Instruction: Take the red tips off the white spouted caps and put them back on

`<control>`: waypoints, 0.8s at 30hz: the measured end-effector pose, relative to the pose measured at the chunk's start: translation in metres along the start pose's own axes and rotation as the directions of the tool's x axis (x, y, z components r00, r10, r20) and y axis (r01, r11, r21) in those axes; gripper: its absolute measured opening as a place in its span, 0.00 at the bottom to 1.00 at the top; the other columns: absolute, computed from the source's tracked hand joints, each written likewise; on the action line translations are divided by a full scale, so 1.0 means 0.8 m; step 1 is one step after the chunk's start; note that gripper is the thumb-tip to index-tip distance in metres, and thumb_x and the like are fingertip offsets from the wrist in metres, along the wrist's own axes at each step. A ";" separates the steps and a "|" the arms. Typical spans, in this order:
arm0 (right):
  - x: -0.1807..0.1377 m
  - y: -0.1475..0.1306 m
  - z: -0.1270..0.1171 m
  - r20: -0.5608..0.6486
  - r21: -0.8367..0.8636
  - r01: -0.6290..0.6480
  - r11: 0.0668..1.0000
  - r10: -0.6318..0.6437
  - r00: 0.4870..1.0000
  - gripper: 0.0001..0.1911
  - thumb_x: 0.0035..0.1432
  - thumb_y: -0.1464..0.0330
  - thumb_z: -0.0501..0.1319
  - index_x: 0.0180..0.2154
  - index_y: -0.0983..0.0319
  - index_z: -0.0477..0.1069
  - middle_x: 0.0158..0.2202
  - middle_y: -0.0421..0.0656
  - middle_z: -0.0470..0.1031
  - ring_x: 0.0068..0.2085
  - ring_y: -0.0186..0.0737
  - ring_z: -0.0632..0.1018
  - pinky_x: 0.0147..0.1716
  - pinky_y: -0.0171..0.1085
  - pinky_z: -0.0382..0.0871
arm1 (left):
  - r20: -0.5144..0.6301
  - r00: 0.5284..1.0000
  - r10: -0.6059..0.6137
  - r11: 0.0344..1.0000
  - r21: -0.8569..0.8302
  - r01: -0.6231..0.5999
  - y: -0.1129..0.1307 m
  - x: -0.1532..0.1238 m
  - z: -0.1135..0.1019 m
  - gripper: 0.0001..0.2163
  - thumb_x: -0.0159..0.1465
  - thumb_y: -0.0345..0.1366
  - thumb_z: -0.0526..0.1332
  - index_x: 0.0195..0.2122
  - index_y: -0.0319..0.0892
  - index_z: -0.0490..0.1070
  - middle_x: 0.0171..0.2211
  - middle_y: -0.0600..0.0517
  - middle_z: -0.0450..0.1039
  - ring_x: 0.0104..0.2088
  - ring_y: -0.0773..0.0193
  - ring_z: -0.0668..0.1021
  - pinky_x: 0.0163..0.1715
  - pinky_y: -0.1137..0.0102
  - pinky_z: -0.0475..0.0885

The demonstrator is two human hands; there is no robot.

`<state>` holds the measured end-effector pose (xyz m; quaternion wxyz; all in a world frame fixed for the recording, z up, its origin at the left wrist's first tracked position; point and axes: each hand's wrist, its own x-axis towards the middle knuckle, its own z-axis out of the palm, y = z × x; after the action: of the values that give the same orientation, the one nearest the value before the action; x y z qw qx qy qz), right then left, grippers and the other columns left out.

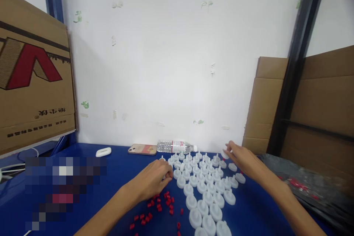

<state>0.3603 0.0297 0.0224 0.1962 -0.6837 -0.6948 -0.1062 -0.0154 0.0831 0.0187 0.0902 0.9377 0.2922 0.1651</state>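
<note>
My left hand is closed, fingers curled in a pinch, over the blue table between the red caps and the white pieces. What it holds, if anything, is hidden. Under and in front of it lie several small red caps, loosely scattered. My right hand pinches a white round plastic piece at the far right of the group, with a bit of red just below it. Many white round pieces with a central stem stand close together, stems mostly upward, between my two hands.
Along the wall lie a water bottle, a phone and a white case on the blue table. A dark plastic bag with red caps sits right. Cardboard and a large box flank the sides.
</note>
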 end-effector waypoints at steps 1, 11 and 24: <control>0.002 -0.003 0.002 -0.021 0.010 0.003 1.000 -0.003 1.000 0.11 0.70 0.63 0.46 0.42 0.59 0.63 0.43 0.51 0.78 0.38 0.47 0.79 0.35 0.39 0.66 | -0.035 0.999 0.016 0.999 0.036 -0.015 0.002 0.001 0.000 0.07 0.65 0.30 0.57 0.38 0.40 0.76 0.38 0.46 0.77 0.40 0.57 0.76 0.40 0.67 0.67; -0.009 -0.088 0.009 -0.188 0.085 0.336 0.938 -0.316 0.930 0.09 0.64 0.75 0.53 0.42 0.57 0.67 0.44 0.44 0.74 0.45 0.44 0.76 0.43 0.41 0.70 | -0.200 0.959 0.200 0.971 0.167 -0.168 0.018 0.006 0.017 0.07 0.70 0.28 0.56 0.42 0.42 0.73 0.39 0.49 0.78 0.41 0.58 0.77 0.49 0.60 0.65; -0.037 -0.177 0.027 -0.193 0.122 0.479 0.869 -0.453 0.870 0.07 0.63 0.75 0.59 0.42 0.58 0.70 0.44 0.44 0.78 0.40 0.41 0.81 0.35 0.36 0.75 | -0.411 0.813 0.413 0.908 0.254 -0.333 0.038 0.001 0.038 0.09 0.72 0.29 0.54 0.47 0.43 0.73 0.37 0.48 0.76 0.35 0.60 0.74 0.38 0.64 0.68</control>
<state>0.2169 0.0054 0.0078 0.2756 -0.4658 -0.8280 -0.1462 0.0122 0.0565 -0.0010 -0.0953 0.9156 0.1277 0.3691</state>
